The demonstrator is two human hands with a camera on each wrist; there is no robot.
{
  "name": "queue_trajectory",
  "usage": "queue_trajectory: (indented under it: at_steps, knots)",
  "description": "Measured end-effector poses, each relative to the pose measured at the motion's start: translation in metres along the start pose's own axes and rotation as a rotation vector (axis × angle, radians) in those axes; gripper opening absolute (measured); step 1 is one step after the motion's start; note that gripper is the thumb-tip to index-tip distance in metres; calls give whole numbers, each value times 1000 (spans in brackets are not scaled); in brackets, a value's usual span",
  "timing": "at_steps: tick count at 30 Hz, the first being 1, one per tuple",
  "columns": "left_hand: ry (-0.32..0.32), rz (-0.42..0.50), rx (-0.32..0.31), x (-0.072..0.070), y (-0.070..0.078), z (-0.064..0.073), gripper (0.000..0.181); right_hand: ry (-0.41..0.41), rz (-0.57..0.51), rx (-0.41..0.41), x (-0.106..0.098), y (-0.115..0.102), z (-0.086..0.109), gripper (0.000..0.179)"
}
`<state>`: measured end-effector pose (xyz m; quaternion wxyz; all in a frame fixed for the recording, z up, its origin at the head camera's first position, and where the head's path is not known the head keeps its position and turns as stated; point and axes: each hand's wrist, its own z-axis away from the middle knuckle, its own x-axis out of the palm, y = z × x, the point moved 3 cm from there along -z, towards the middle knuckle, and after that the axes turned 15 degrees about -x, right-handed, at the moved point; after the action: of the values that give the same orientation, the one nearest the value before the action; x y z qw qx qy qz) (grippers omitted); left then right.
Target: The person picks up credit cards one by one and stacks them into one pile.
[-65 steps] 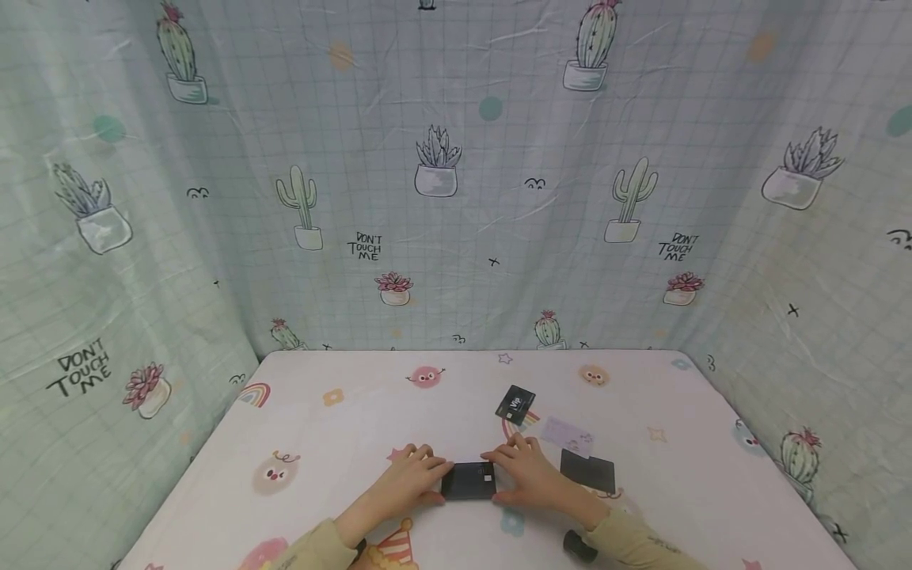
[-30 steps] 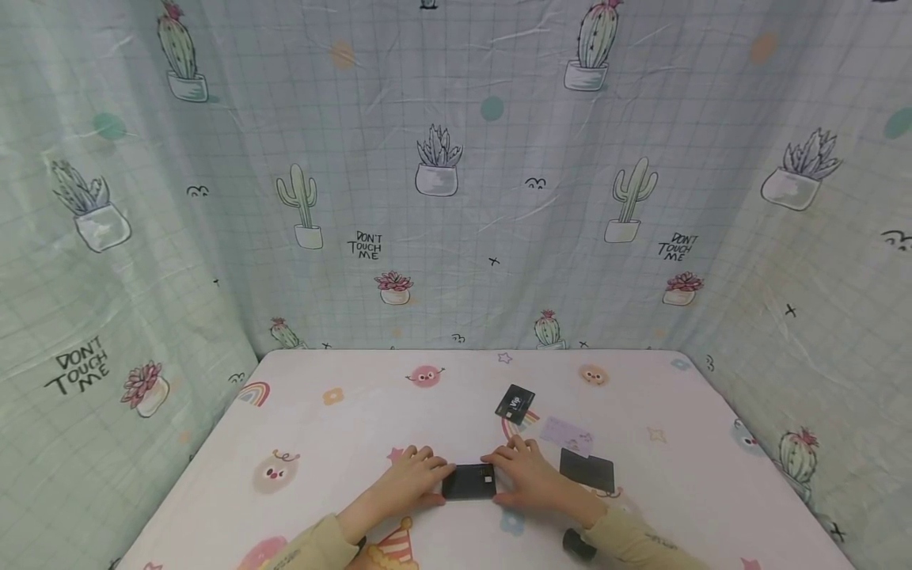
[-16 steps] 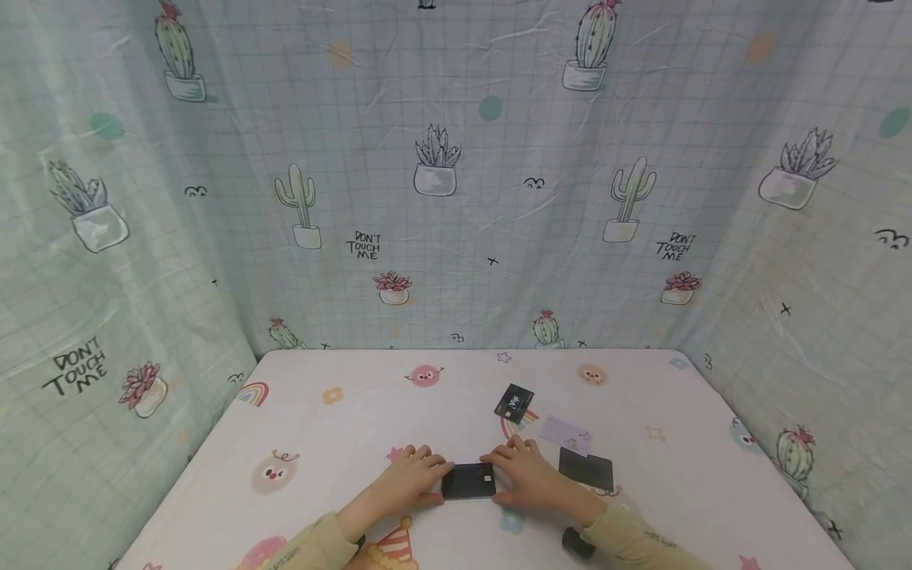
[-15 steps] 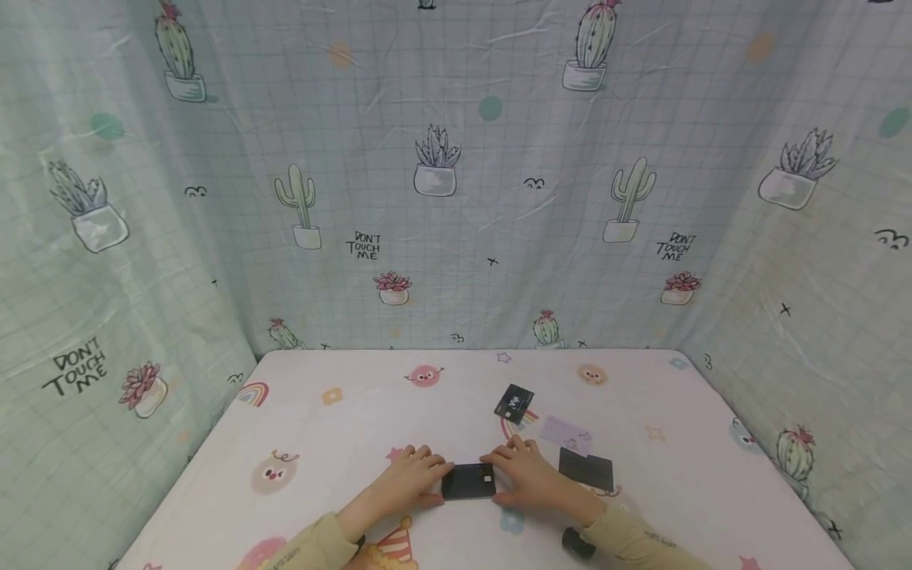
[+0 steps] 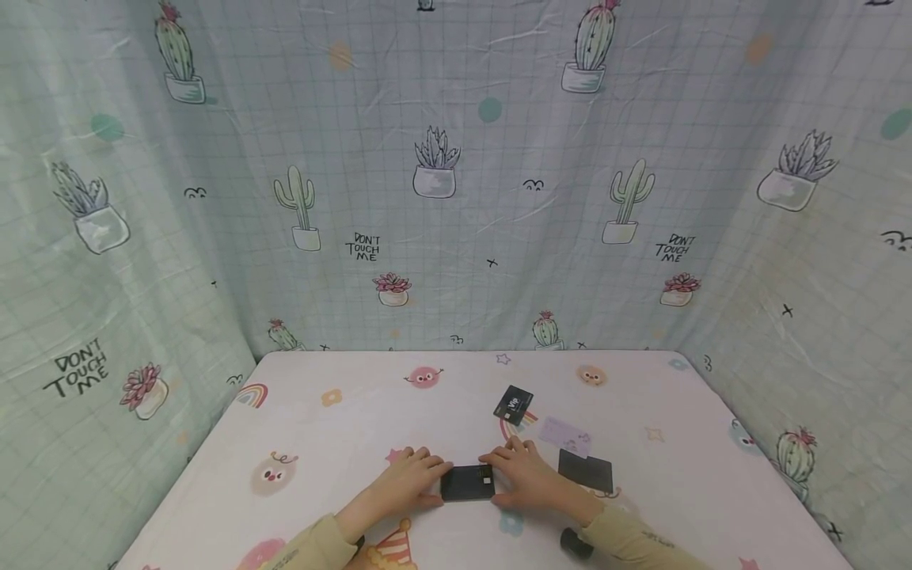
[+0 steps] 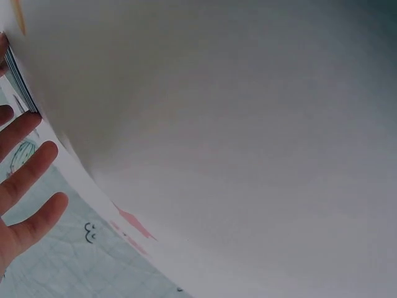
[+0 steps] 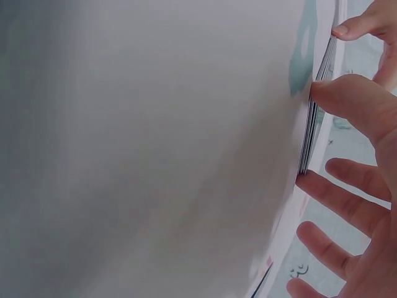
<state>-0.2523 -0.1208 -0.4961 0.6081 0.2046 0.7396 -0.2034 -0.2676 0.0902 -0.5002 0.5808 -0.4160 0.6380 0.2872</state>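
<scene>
A neat stack of dark cards (image 5: 466, 483) lies near the front middle of the table, its top card bearing a small pale chip at the right end. My left hand (image 5: 404, 481) grips the stack's left end, thumb at the near edge and index finger at the far edge. Mirroring it, my right hand (image 5: 529, 476) pinches the right end the same way. In the right wrist view, the layered edges of the stack (image 7: 309, 136) show between thumb and index finger, the other fingers spread. Only a sliver of the stack (image 6: 22, 84) appears in the left wrist view.
A black "Vip" card (image 5: 514, 404) lies beyond the right hand. To its right are a pale purple card (image 5: 566, 435) and overlapping black cards (image 5: 586, 471). A small black object (image 5: 575, 544) sits by the right sleeve. A patterned curtain (image 5: 456, 301) surrounds the table (image 5: 342, 427).
</scene>
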Motion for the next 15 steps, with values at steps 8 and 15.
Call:
queue_trajectory:
  at_steps: [8, 15]
  knots:
    - [47, -36, 25, -3, -3, -1, 45, -9, -7, 15, 1, 2, 1, 58]
    - [49, -66, 21, 2, -4, -5, 44, 8, -17, 5, -1, 6, 3, 59]
